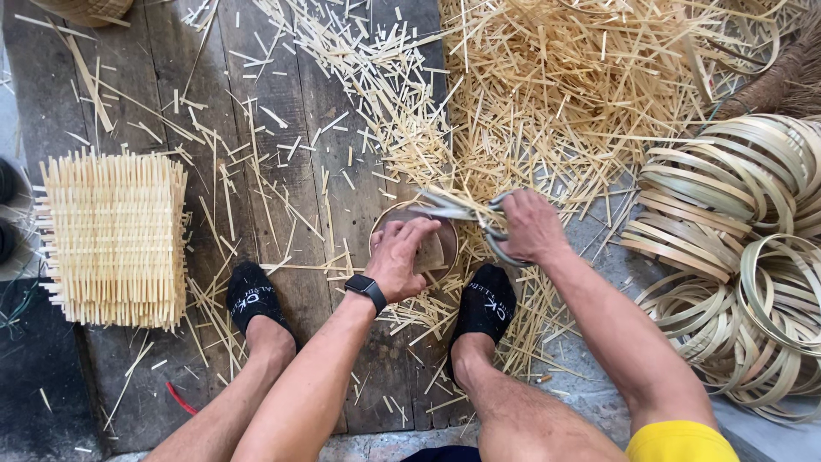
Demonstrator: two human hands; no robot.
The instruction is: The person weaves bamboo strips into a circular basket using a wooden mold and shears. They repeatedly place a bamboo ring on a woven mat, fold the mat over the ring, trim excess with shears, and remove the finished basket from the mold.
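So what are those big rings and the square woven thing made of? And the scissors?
The rings look like thin bamboo or cane strips bent into hoops: pale, smooth, slightly greenish. The square woven piece seems made of the same pale straw-coloured splints, matte, with loose ends sticking out. The scissors in the right hand look like dull grey metal.

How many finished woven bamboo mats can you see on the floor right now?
1: the woven bamboo mat lies flat on the wooden planks, left of the left hand. A woven edge at the top left corner may be another, mostly cut off.
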